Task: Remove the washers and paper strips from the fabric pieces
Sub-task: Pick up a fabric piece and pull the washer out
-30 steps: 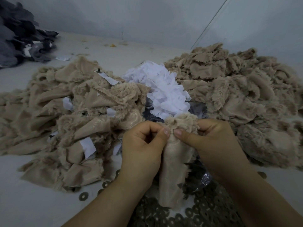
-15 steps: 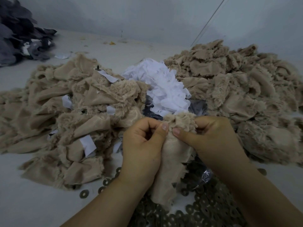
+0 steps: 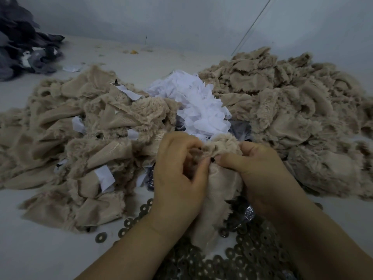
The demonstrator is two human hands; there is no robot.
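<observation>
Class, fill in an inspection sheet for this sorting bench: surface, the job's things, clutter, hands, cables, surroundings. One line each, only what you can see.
Surface: pale table, dusty, with scraps near the far edge.
Job's things: beige plush fabric piece held in the middle; fabric pile with paper strips on the left; fabric pile without strips on the right; heap of white paper strips behind; metal washers in front.
Clutter: dark grey fabric heap far left; small yellow scrap.
Hands: left hand and right hand both pinch the held piece's top.
Cables: thin line slanting across the wall; cannot tell what it is.
Surroundings: plain grey wall.
</observation>
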